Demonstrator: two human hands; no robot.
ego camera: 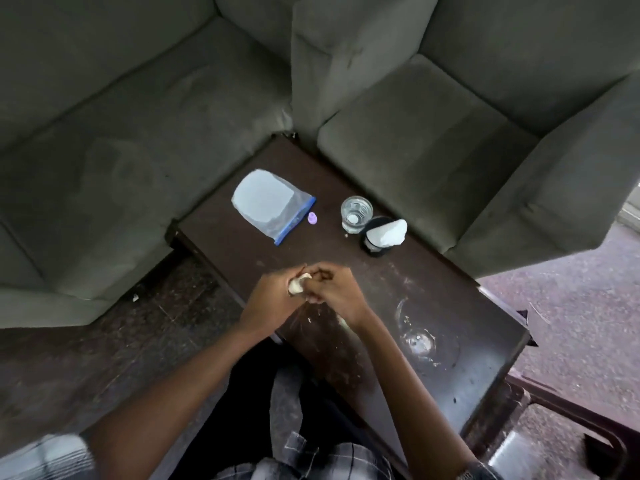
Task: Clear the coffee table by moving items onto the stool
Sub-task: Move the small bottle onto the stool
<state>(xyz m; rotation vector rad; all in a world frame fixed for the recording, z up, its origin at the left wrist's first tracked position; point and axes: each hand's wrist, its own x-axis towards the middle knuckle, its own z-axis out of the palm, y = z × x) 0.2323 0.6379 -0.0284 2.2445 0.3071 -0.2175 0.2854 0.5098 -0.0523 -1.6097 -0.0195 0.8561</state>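
Observation:
Over the near left edge of the dark wooden coffee table [398,289], my left hand [273,296] and my right hand [336,289] meet. Both curl around a small crumpled whitish wad [298,284], mostly hidden between the fingers. Farther back on the table lie a clear zip bag [270,204] with a blue seal and a small purple cap [312,218]. To their right stand a glass of water [356,213] and a black cup [375,239] stuffed with white tissue. A clear glass bowl [422,336] sits near the table's right end. No stool is in view.
Grey sofas [121,150] close in on the table's left and far sides, and an armchair [485,150] stands at the right. Dark floor lies to the left, speckled floor to the right. A dark frame [588,420] sits at the bottom right.

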